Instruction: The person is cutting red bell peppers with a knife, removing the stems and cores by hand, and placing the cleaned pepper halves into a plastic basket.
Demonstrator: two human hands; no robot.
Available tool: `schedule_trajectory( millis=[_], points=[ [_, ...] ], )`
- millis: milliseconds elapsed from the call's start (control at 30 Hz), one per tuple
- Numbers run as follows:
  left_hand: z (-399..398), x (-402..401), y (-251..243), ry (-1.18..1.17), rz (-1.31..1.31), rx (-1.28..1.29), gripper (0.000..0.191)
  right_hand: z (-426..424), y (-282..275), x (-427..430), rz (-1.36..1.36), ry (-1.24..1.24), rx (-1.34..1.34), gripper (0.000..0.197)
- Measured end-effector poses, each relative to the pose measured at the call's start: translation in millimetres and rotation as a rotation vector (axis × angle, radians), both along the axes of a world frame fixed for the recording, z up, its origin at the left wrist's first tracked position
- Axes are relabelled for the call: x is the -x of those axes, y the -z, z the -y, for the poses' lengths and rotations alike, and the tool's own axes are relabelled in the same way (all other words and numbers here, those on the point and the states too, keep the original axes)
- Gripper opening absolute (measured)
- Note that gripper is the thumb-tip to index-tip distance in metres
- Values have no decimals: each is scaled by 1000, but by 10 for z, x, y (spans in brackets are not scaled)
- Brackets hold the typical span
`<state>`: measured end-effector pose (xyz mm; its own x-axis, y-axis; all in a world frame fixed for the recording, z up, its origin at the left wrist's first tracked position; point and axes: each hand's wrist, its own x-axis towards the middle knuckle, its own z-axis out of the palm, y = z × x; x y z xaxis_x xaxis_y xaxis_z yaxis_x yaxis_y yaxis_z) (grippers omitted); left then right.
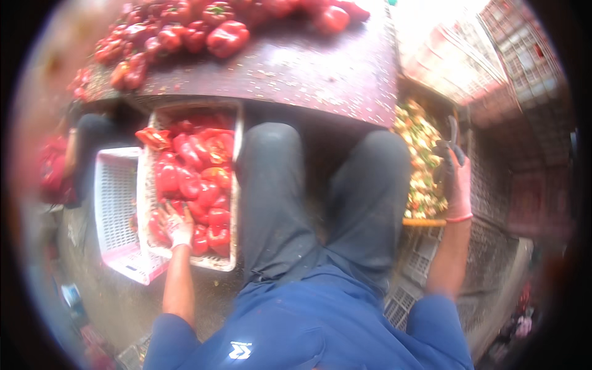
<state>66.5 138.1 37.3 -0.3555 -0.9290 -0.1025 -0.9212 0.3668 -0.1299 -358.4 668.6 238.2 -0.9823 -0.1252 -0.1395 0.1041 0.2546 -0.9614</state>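
Note:
My left hand, in a light glove with dark fingertips, rests palm down with fingers spread on red bell peppers heaped in a white plastic crate beside my left knee. Out to the right, my right hand wears a pink and dark grey glove. It is closed around a small tool with a curved metal end pointing away from me; its handle is hidden in the fist. Beside that hand lies a heap of pale pepper cores in a container with a yellow edge.
A table scattered with seeds stands before my knees, with whole red bell peppers piled on it. A second white crate adjoins the full one. Stacked crates rise at the far right. Another person's leg shows at the left.

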Motion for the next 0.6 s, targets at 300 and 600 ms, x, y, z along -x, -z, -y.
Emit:
schedule_trajectory(
  millis=[300, 600],
  points=[
    [-43, 476, -630, 132, -505, 67, 79, 2045, -784, 93, -143, -410, 116, 27],
    [733, 3226, -1589, 564, -786, 88, 72, 2703, -112, -14, -419, -486, -426, 36]
  ],
)
